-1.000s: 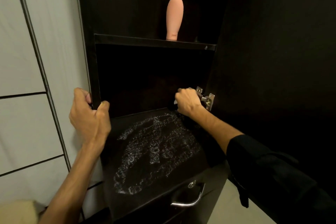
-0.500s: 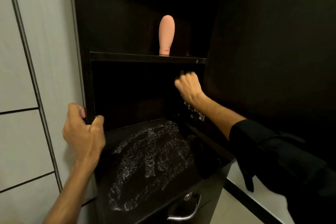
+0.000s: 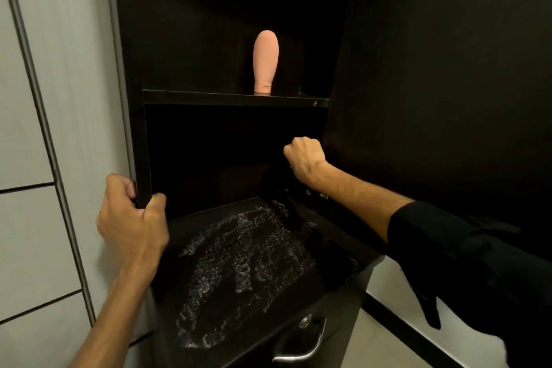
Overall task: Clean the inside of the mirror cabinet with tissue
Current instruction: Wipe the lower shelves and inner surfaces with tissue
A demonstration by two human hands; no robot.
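A: We note the left hand (image 3: 131, 227) clamped on the front edge of the cabinet's (image 3: 191, 54) left wall, thumb inside, fingers wrapped round the outside

B: Right hand (image 3: 304, 158) is a closed fist in the lower compartment, up by its right wall. We can't see any tissue; whether the fist holds it, we cannot tell

A: Bottom panel (image 3: 334, 272) carries whitish wet smears (image 3: 242, 269) across its middle, running toward the front edge

B: Pink tube (image 3: 265, 61) upright on the shelf (image 3: 209, 98) above, right of centre. Metal handle (image 3: 301, 343) below the front edge
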